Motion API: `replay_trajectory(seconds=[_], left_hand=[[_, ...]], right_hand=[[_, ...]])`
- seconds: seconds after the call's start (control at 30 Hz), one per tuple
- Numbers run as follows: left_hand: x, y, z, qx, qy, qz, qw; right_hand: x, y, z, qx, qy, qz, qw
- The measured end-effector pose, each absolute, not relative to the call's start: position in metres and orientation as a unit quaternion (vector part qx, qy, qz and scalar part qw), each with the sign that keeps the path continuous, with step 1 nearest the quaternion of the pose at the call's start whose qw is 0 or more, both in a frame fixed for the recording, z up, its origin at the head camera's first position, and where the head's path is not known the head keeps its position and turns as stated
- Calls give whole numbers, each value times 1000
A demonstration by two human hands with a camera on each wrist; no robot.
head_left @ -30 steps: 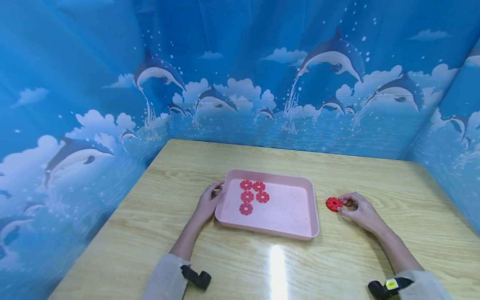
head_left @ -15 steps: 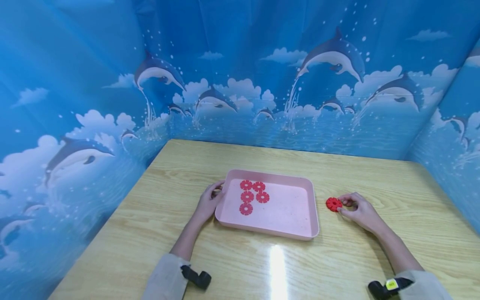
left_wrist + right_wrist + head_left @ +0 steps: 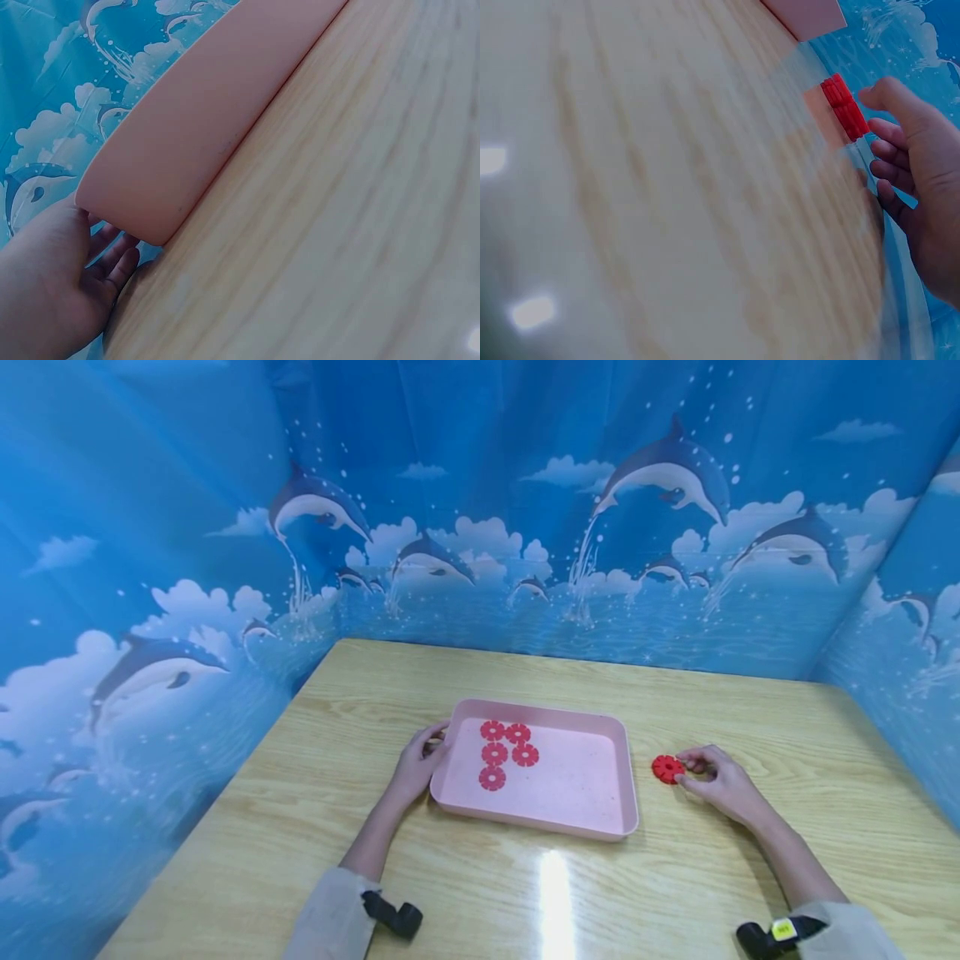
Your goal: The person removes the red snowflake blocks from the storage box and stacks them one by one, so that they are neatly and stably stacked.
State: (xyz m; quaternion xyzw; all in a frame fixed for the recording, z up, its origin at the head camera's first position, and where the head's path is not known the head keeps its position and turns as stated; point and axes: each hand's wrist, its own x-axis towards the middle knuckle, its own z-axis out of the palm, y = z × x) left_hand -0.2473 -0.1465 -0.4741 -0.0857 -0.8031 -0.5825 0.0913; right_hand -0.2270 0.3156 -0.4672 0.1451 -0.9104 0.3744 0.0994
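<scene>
A shallow pink tray (image 3: 570, 777) stands on the table, with several flat red notched snowflake discs (image 3: 494, 753) lying in its left part. My left hand (image 3: 415, 764) grips the tray's left wall; in the left wrist view its curled fingers (image 3: 120, 262) show at the corner, the thumb mostly hidden. To the right of the tray sits a small stack of red snowflake discs (image 3: 667, 768). Thumb and fingertips of my right hand (image 3: 720, 783) pinch the right edge of this stack. From the side, the stack (image 3: 845, 107) looks several discs thick and rests on the table.
The wood-grain table (image 3: 480, 877) reaches back to a blue dolphin-print curtain (image 3: 480, 527), which also stands along both sides. A bright light reflection (image 3: 555, 902) lies on the tabletop in front of the tray. Each sleeve carries a black wrist camera (image 3: 392, 914).
</scene>
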Motion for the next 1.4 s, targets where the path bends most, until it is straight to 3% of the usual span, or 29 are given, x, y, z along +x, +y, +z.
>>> replay_trajectory(seconds=[0.3, 0.63, 0.9, 1.1, 1.4], left_hand=[[-239, -144, -460, -81, -800, -589, 78], [-246, -148, -471, -77, -801, -588, 85], [-246, -147, -471, -72, -802, -587, 81], [-232, -142, -449, -81, -798, -592, 81], [-223, -139, -436, -81, -803, -585, 73]], right_hand=[[-222, 300, -436, 146, -911, 371, 105], [-232, 233, -405, 217, -905, 361, 57], [-239, 172, -409, 238, -909, 341, 37], [-243, 138, -420, 227, -911, 344, 4], [-249, 115, -442, 170, -930, 326, 21]])
